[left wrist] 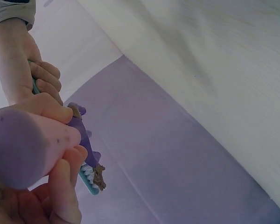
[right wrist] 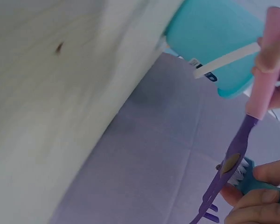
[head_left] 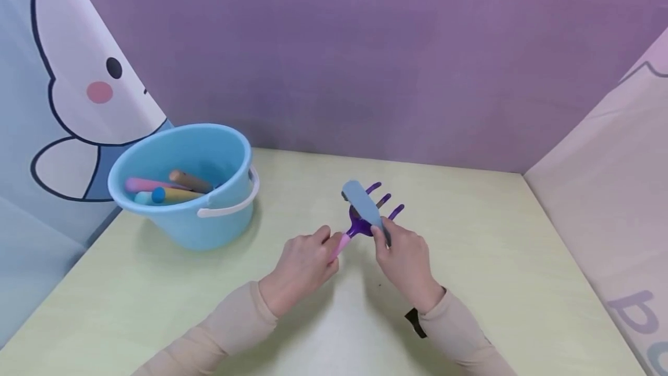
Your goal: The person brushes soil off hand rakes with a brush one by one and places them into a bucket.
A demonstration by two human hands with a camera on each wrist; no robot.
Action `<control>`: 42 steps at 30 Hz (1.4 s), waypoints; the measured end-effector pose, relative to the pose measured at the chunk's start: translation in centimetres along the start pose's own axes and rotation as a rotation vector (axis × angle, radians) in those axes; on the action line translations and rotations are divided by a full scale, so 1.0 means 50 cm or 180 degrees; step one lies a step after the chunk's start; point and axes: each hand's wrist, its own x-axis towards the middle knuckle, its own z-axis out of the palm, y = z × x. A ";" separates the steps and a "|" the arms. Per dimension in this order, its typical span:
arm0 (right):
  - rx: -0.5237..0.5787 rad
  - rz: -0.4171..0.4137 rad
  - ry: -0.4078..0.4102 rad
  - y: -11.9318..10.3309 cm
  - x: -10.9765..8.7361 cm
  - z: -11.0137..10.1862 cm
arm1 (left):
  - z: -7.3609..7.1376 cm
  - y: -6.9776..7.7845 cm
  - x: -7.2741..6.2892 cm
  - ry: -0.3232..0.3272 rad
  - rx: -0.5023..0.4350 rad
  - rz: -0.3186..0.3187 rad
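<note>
A toy hand rake with a pink handle (head_left: pixel 340 246) and purple tines (head_left: pixel 399 211) is gripped by my left hand (head_left: pixel 302 266), tines pointing away and to the right. My right hand (head_left: pixel 407 260) holds a blue brush (head_left: pixel 363 202) by its handle, crossing over the rake head in the head view. In the right wrist view, the white bristles (right wrist: pixel 240 172) face the rake's purple neck, right at a brown patch (right wrist: pixel 230 164) stuck there. Another brown clump (left wrist: pixel 99 177) shows by the bristles in the left wrist view.
On the table's left stands a light blue bucket (head_left: pixel 209 231) with a white handle (head_left: pixel 229 209). Several tool handles (head_left: pixel 174 194) lie inside it. A small dark speck (right wrist: pixel 59 47) marks the pale tabletop (head_left: pixel 496 260). Purple cloth (head_left: pixel 365 62) hangs behind, with printed cloth at both sides.
</note>
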 end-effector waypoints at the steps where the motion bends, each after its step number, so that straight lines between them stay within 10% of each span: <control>1: 0.0075 0.0069 -0.0051 0.001 0.000 -0.001 | 0.001 -0.001 -0.001 -0.0003 -0.0002 -0.0002; 16: 0.1017 0.0951 -0.0695 0.015 0.007 -0.016 | 0.003 -0.005 -0.009 -0.0320 0.0117 -0.0097; 42: 0.0825 0.0698 -0.0611 0.019 -0.010 -0.030 | 0.002 -0.025 -0.019 -0.0483 -0.0130 -0.0457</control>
